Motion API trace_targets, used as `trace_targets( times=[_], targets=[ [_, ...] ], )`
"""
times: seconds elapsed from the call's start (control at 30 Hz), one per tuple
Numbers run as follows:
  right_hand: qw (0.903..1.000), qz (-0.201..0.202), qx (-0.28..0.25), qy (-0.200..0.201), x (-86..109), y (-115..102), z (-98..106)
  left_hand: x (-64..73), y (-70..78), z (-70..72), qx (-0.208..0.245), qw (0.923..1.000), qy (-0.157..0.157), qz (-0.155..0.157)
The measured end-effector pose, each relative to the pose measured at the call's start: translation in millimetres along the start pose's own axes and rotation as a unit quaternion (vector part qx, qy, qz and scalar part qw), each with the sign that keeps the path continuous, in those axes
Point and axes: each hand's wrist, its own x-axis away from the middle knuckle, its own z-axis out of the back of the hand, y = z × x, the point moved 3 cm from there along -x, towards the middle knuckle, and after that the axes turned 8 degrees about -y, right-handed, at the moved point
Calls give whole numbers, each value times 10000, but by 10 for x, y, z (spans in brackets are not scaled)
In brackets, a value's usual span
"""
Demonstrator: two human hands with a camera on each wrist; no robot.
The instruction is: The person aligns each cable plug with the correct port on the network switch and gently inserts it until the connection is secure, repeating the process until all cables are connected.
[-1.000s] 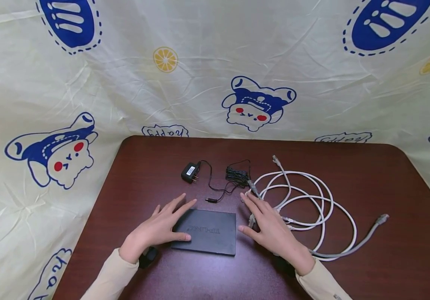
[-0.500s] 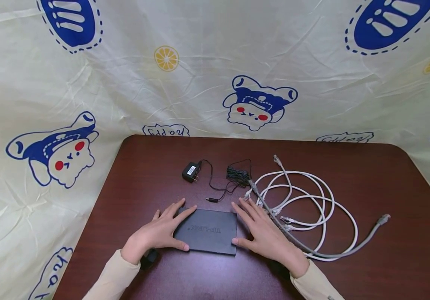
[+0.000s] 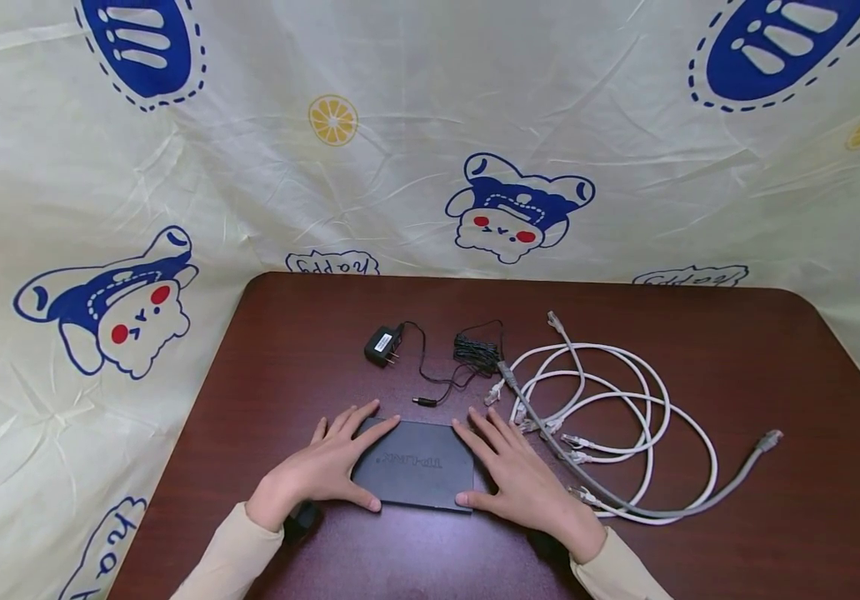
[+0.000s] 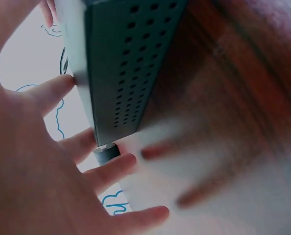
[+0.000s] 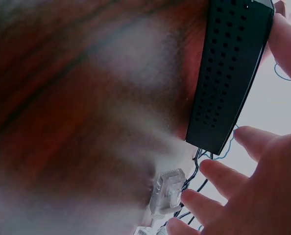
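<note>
A flat dark network switch (image 3: 415, 462) marked TP-LINK lies on the table. At its left end is my left hand (image 3: 321, 471), fingers spread, thumb by the near edge and index fingertip by the far edge. My right hand (image 3: 523, 479) spans the right end in a similar way, its thumb on the near corner. The left wrist view shows fairly straight fingers (image 4: 111, 174) beside the perforated end of the switch (image 4: 131, 63). In the right wrist view the other perforated end (image 5: 229, 73) stands beside extended fingers (image 5: 226, 178).
Beyond the switch lie a black power adapter (image 3: 382, 345), its barrel plug (image 3: 424, 402) and a bundled black cord (image 3: 477, 353). Coiled white network cables (image 3: 715, 461) and a grey one (image 3: 737, 475) spread to the right; a clear network plug (image 5: 168, 193) is near my right fingertips.
My right hand has moved left from beside the cables to the right end of the switch. My left hand has shifted slightly right, its thumb sliding from the top to the near edge.
</note>
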Motion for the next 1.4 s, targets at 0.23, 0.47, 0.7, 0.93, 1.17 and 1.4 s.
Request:
trace_targets(
  times=[0.23,0.47,0.7,0.93,1.17,1.4],
  targets=[
    [9999,1,-89,-90,-4,12,-18,-33,15,-3,-133,9993,180,-294],
    [9996,159,-28,-238,-28,0,-39,-50,30,5,-269,9987,256,-347],
    [9993,214,54,-297,-38,-21,-45,-51,45,9,-297,9987,233,-348],
    [9999,102,8,-122,-65,-23,-30,-46,57,12,-426,9975,359,-433],
    [9986,-33,-498,147,-61,-5,57,-11,112,91,-460,9941,696,-691],
    [9949,166,-782,609,-36,-2,244,47,210,248,-332,9864,1188,-1090]
  ],
)
